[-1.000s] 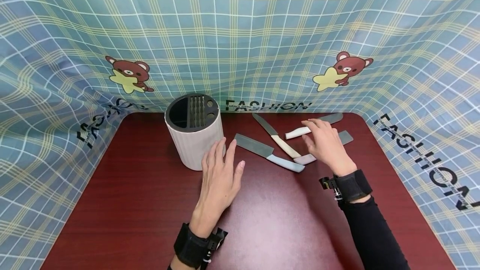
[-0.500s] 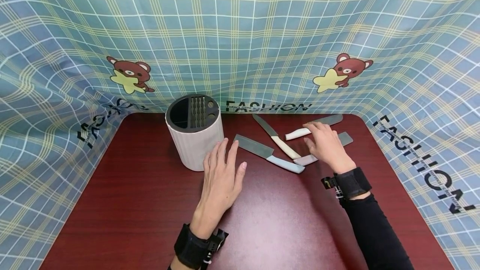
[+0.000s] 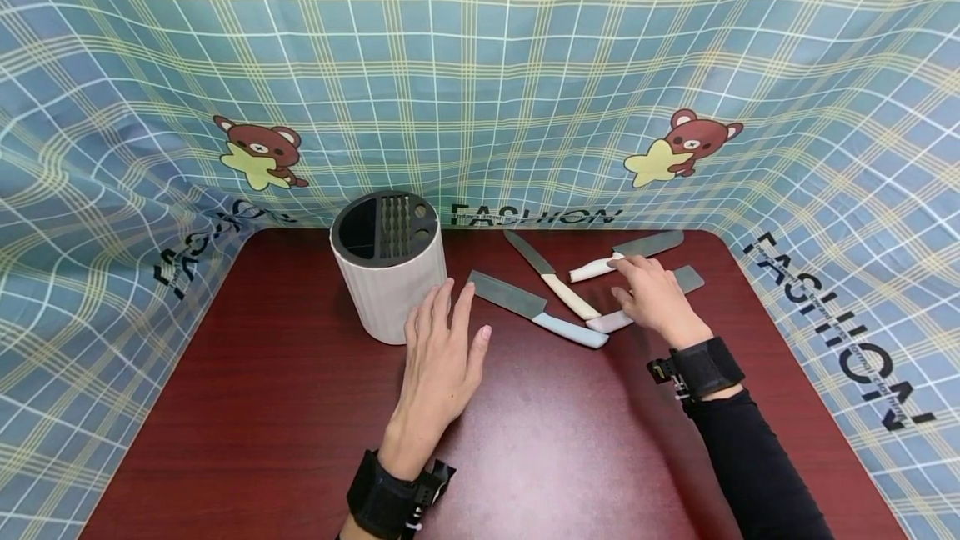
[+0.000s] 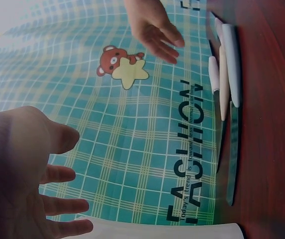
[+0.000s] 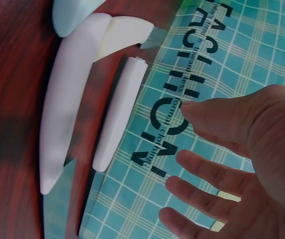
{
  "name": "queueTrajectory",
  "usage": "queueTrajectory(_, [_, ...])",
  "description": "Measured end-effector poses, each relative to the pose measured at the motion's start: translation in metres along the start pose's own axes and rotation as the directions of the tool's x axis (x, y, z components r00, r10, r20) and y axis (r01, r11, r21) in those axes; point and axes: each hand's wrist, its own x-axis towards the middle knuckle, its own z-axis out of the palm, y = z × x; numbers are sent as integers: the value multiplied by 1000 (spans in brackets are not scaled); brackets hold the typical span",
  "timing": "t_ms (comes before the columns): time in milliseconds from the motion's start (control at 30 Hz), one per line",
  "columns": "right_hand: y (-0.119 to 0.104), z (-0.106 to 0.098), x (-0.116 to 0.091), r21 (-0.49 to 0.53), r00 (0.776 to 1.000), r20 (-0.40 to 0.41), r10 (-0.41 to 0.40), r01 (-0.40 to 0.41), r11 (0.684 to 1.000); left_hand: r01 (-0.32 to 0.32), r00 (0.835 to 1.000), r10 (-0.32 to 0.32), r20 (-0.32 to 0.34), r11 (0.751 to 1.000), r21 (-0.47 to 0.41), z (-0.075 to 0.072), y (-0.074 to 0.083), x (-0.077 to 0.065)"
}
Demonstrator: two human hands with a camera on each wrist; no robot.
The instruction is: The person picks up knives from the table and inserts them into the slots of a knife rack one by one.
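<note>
My left hand [image 3: 441, 361], fingers straight, is beside the white ribbed knife block [image 3: 390, 298]; whether it touches the wall I cannot tell. My right hand [image 3: 656, 298] hovers over the knives with fingers relaxed and nothing held. Beneath it lies a pale pinkish-handled knife [image 5: 70, 94], its middle hidden by the hand in the head view. A white-handled knife [image 3: 592, 269] lies behind, near the fingertips. To their left are a cream-handled knife [image 3: 570, 297] and a light-blue-handled cleaver [image 3: 510, 293], its handle towards the right. The pinkish, cream and blue handle ends lie close together.
The block's black top [image 3: 397, 232] has a large opening, slots and two round holes. All stand on a dark red table [image 3: 247, 407]. A blue plaid cloth [image 3: 480, 65] rises behind and along both sides.
My right hand has shifted slightly nearer to me and right, uncovering more of the white-handled knife. My left hand is almost still.
</note>
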Motion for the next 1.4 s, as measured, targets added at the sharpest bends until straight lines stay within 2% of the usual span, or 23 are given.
queueTrajectory(300, [12,11,0,0,997,71,5,-5,1000,-4,1000,4,-11,1000,-5,1,-1,0])
queueTrajectory(867, [17,22,-6,-2,983,182,3,-3,1000,2,1000,-2,0,1000,-5,1,-1,-1])
queueTrajectory(1200, [17,28,-6,10,975,222,-3,1,1000,19,999,-19,28,1000,-5,0,-1,-1])
queueTrajectory(1400, [16,33,-6,-9,976,216,-10,12,1000,13,1000,-13,14,1000,-5,0,-2,-2])
